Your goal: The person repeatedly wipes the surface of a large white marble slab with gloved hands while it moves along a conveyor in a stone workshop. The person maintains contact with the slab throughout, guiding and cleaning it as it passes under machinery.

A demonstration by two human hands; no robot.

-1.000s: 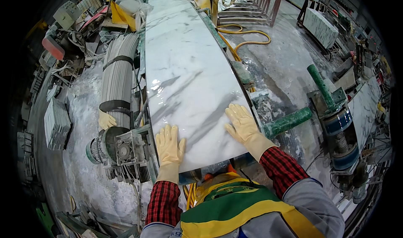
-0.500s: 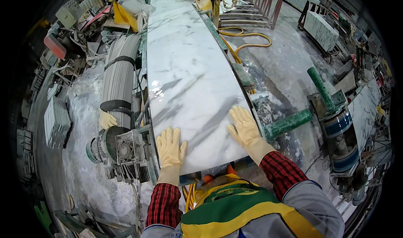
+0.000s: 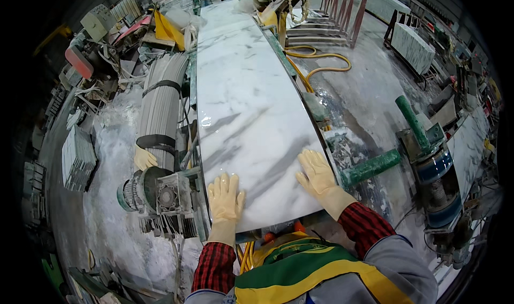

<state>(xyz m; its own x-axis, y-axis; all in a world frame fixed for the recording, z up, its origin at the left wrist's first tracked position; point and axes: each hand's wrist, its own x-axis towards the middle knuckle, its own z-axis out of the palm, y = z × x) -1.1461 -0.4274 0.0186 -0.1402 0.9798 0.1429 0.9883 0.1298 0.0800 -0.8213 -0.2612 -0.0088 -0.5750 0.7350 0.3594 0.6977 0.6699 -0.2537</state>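
Observation:
A long white marble slab (image 3: 251,100) with grey veins and a wet, shiny surface stretches away from me on a machine bed. My left hand (image 3: 225,201), in a cream rubber glove, lies flat on its near left corner with the fingers pointing away. On the near right part, close to the slab's right edge, my gloved right hand (image 3: 319,178) rests with fingers spread. Neither hand grips anything; both palms face down on the stone.
Left of the slab stand a motor (image 3: 167,198), a strapped ribbed roll (image 3: 160,100) and a loose cream glove (image 3: 144,158). Green rollers (image 3: 372,168) jut out on the right. A yellow hose (image 3: 332,69) loops over the floor near a red-barred rack (image 3: 347,14). Stacked slabs (image 3: 78,156) stand far left.
The whole view has shifted, so the slab, both hands and the surroundings appear lower and slightly further right. Both hands stay flat on the slab.

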